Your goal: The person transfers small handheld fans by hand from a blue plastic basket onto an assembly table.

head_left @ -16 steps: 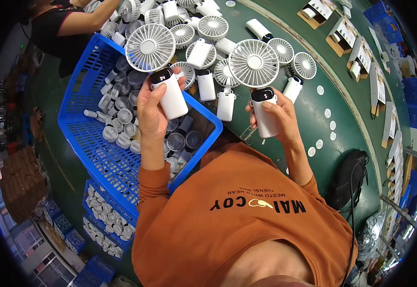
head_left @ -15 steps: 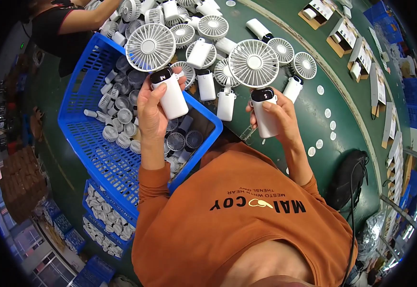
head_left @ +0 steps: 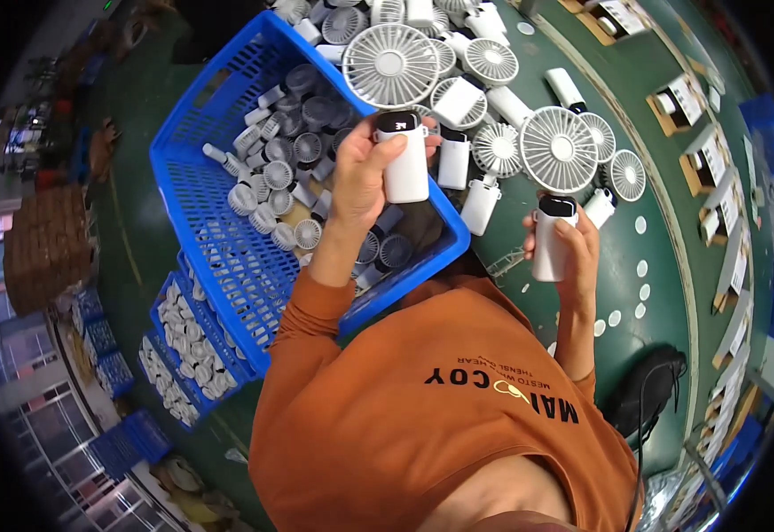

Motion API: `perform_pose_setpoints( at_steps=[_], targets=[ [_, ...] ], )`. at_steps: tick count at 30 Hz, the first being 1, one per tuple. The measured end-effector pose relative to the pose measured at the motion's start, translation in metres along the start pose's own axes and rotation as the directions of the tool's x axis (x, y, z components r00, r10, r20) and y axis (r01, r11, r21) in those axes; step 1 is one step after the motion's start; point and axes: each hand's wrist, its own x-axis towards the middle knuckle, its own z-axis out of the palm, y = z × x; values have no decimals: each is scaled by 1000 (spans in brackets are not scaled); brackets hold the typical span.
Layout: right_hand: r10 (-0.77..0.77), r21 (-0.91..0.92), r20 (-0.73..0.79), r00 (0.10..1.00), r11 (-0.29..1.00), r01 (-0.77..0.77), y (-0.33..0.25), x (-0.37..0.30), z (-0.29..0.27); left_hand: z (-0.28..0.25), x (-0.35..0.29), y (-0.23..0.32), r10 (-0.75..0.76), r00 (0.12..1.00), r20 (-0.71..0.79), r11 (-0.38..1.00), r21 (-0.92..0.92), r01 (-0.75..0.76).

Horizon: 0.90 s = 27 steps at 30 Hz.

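White fan handles (head_left: 404, 160) (head_left: 551, 238), one gripped in each hand (head_left: 365, 173) (head_left: 573, 253); blue crate (head_left: 218, 239) of small fans (head_left: 285, 173).

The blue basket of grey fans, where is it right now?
In the head view the blue basket sits on the person's left side, on the green table, under the left hand that holds a white handheld fan above its right rim.

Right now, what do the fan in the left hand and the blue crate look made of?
The fan in the left hand: likely smooth white plastic, soft sheen, glossy black top. The blue crate: apparently rigid moulded plastic, judging by its even colour and slotted lattice walls.
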Motion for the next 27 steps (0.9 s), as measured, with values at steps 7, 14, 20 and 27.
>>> perform_pose_setpoints(
  at_steps=[7, 14, 20, 27],
  targets=[
    [-10, -4, 7, 1000, 1000, 10, 3, 5, 1, 1, 0, 3, 22, 1000, -4, 1000, 15, -22],
    [0, -6, 13, 1000, 1000, 0, 7, 8, -2, 0, 3, 2, 31, 999, 13, 999, 30, -31],
    [6, -6, 13, 1000, 1000, -6, 7, 9, -2, 0, 5, 1, 40, 999, 16, 998, 44, -40],
    [21, 2, 6, 1000, 1000, -21, 9, 11, -4, 1, 7, 1, 35, 999, 21, 998, 42, -36]
  ],
)
